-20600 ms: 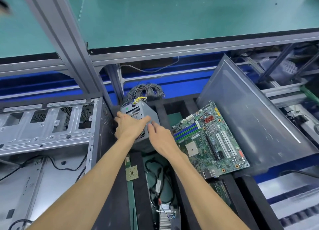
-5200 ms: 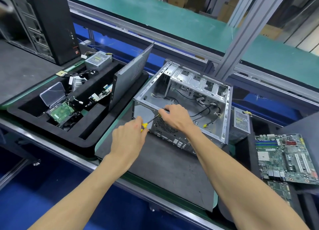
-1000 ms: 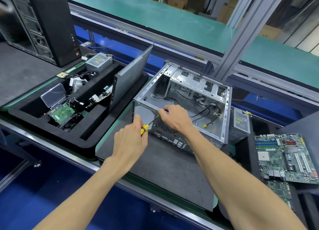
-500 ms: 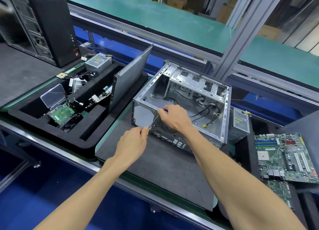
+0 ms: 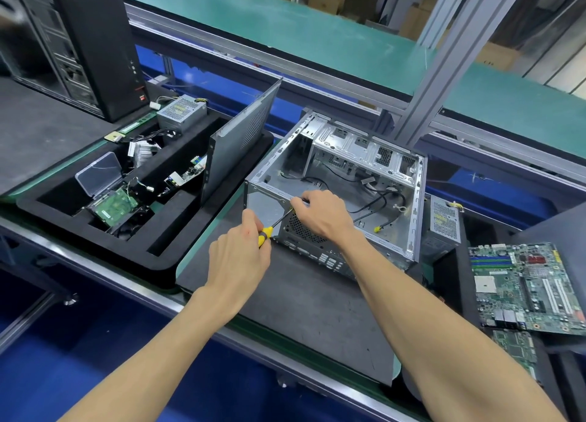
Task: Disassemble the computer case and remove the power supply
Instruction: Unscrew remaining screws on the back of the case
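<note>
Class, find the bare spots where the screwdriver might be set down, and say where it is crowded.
Bare: the grey mat in front of the computer case, between the forearms. Crowded: the black tray of parts, and the motherboard on the right.

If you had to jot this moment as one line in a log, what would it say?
left hand: grips screwdriver | right hand: steadies tip at case rear edge | power supply: out, beside case

Both bare forearms reach forward from the near edge of the bench, converging. The left hand (image 5: 239,258) is curled in a fist round a screwdriver (image 5: 272,226) handle, knuckles up. The right hand (image 5: 320,214), palm down, pinches its fingertips at the shaft's tip.
</note>
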Tool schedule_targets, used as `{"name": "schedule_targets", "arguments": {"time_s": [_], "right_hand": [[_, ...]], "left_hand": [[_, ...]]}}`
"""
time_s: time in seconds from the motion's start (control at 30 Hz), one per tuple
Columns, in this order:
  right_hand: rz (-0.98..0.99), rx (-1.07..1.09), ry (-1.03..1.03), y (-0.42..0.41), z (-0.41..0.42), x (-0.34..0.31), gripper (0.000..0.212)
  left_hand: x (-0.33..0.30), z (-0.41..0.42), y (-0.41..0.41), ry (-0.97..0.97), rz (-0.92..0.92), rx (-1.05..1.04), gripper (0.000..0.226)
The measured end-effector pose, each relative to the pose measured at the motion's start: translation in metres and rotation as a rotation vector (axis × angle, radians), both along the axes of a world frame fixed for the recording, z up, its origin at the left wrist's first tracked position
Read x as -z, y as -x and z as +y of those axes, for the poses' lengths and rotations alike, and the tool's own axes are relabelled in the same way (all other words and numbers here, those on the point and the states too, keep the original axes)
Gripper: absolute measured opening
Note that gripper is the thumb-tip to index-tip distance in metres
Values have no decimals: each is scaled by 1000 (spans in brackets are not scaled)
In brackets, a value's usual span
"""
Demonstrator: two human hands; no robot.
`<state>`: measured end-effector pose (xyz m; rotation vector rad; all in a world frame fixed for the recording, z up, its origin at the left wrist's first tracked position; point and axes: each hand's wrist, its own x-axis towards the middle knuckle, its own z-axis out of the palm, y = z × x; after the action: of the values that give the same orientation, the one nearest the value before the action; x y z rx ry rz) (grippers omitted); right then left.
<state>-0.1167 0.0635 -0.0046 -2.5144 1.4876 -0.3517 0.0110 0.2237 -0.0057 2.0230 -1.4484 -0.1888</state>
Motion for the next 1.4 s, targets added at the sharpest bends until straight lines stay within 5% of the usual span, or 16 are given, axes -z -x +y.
{"name": "schedule_targets", "arguments": {"time_s": [0.1,0.37,0.47,0.67,0.83,1.0,1.1,1.27,1.4], "right_hand": [[-5,-5,2,0,0,0,62],[0,-3,0,0,0,0,63],[0,-4,-2,0,0,0,63],[-9,-18,-6,1,-1,1,60],[-16,-9,-21,1,0,0,53],[-21,15,-33,0,2,-2,45],[-18,13,-26,0,1,-1,42],[-31,13,-24,1,0,2,56],[-24,1,-29,1,0,2,57]], "left_hand": [[2,0,-1,-16,78,-26,25],[4,-10,-3,-300,871,-37,44],[5,-9,-1,-237,722,-54,34],[10,1,2,-22,90,-1,30],[0,-2,-6,115,-181,-47,29],[-4,-3,-8,151,-262,-53,26],[-6,-3,-10,-11,76,-82,23],[-6,-12,-19,-277,1194,-64,29],[-1,-12,-12,-329,1199,-53,35]]}}
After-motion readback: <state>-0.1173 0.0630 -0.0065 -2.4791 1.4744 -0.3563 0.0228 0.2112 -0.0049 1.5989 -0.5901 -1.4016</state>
